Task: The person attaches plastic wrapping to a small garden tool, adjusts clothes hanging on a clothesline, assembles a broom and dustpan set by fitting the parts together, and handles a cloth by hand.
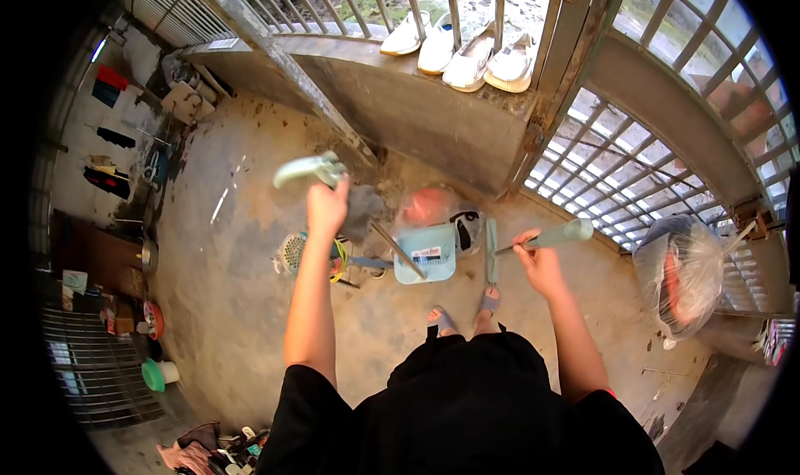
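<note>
My left hand (327,202) is closed around a pale green object (307,170), blurred at its outer end, held out over the floor. In my right hand (537,258) is a green-handled tool (560,234), its handle pointing right and its thin shaft running left to a long green bar (492,252) just above my feet. Between the hands a light blue dustpan (427,254) rests on the floor, with a brown stick (397,249) slanting across it. A clear bag with something red (427,206) lies just beyond the dustpan.
White shoes (468,57) line the low wall's ledge. A metal post (287,67) slants down to the floor. At the right hangs a plastic bag (682,277) beside the barred gate (621,171). A green-lidded container (156,375) stands at the left. A mesh-topped item (292,252) lies near my left forearm.
</note>
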A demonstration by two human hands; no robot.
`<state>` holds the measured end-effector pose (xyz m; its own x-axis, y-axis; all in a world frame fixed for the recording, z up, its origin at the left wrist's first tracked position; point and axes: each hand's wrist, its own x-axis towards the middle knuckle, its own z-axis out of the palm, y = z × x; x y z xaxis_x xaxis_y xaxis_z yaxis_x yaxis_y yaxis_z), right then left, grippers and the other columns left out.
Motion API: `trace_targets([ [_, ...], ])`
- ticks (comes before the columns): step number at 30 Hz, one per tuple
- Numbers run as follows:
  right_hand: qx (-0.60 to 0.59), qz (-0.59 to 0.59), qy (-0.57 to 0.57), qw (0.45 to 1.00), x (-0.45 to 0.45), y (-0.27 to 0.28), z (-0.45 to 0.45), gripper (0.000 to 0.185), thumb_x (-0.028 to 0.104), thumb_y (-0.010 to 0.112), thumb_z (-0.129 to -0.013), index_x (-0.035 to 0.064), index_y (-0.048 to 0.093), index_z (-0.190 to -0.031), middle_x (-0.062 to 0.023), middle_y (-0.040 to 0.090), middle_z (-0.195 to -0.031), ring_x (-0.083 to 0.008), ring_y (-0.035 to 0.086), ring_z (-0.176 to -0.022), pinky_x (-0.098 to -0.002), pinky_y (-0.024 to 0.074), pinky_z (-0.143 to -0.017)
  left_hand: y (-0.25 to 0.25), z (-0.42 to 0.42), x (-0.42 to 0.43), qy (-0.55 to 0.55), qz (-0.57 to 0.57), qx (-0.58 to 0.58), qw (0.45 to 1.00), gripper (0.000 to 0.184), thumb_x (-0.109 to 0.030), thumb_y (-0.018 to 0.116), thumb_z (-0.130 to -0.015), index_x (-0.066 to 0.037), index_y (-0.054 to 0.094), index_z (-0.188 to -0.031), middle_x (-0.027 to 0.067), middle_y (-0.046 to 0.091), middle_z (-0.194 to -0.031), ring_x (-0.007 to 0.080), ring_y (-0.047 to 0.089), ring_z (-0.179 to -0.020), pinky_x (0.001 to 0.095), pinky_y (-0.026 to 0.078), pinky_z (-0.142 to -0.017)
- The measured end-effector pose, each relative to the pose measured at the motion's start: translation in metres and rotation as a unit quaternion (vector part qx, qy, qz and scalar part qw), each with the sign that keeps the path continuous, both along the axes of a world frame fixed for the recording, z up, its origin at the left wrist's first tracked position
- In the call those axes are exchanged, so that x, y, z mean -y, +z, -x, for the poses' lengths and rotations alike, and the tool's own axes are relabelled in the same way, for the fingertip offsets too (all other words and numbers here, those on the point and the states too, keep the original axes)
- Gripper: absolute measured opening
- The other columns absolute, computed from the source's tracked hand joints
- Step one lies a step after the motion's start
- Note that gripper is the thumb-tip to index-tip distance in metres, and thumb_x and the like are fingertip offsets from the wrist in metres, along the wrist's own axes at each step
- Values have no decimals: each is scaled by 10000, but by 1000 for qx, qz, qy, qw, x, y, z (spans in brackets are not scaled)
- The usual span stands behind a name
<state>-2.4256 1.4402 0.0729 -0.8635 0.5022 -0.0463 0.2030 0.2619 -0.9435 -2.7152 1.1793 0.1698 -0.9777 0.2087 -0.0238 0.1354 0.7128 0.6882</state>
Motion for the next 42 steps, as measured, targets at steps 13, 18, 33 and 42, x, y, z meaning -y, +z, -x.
trace_targets([
  [13,-65,20,-37,997,12,7,14,130,15,589,-813,16,519,-922,-84,583,-894,-192,570,-798,-295,452,-706,-57,16,-30,-3,9,-36,999,380,-305,625,-791,75,623,-802,241,617,-700,293,646,-728,403,472,-676],
  [18,-65,30,-54,996,12,-5,7,121,19,599,-802,15,529,-900,-89,578,-888,-212,570,-800,-308,448,-699,-75,1,-40,48,61,-41,996,483,-377,612,-767,106,614,-751,307,589,-732,413,615,-768,443,467,-694],
  [33,-71,29,-43,996,16,-1,2,132,25,594,-804,20,521,-914,-95,580,-903,-233,566,-805,-316,448,-712,-80,15,-46,59,77,20,995,467,-388,623,-754,74,636,-820,283,613,-801,405,610,-826,440,475,-721],
  [42,-50,14,-20,998,11,8,12,139,58,590,-807,25,532,-929,-113,582,-886,-266,575,-812,-339,452,-712,-69,-16,-44,35,102,32,994,352,-284,629,-759,52,642,-862,257,634,-825,356,626,-861,384,473,-763],
])
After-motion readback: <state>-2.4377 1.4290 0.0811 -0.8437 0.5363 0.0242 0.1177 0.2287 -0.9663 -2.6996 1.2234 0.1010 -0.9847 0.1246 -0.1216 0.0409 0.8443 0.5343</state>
